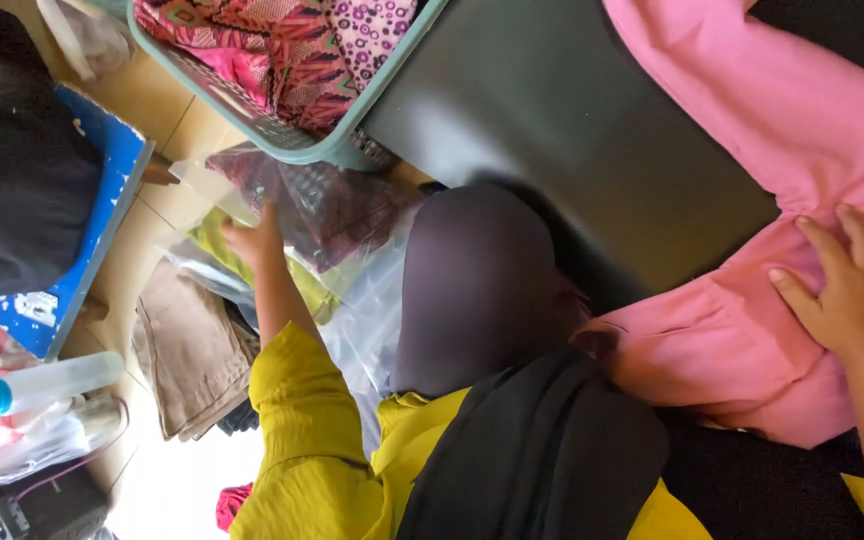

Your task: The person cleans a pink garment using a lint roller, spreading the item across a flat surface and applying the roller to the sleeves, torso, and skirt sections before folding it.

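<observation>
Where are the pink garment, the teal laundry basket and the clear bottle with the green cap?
pink garment (pixel 752 130): head view, on the broad flat upper stretch of fabric.
teal laundry basket (pixel 292 140): head view, on its lower rim.
clear bottle with the green cap (pixel 57 380): head view, on the middle of its clear body.

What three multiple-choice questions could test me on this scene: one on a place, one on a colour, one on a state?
1. Where does the right hand rest?
A. on the pink garment
B. on a book
C. on a plate

2. What colour is the laundry basket?
A. red
B. teal
C. white

3. How is the clear bottle placed?
A. standing upright
B. lying on its side
C. held in a hand

Answers:
1. A, the palm lies flat on the pink cloth.
2. B, its rim and wall are teal.
3. B, it lies flat with its green cap pointing sideways and no hand on it.
</observation>
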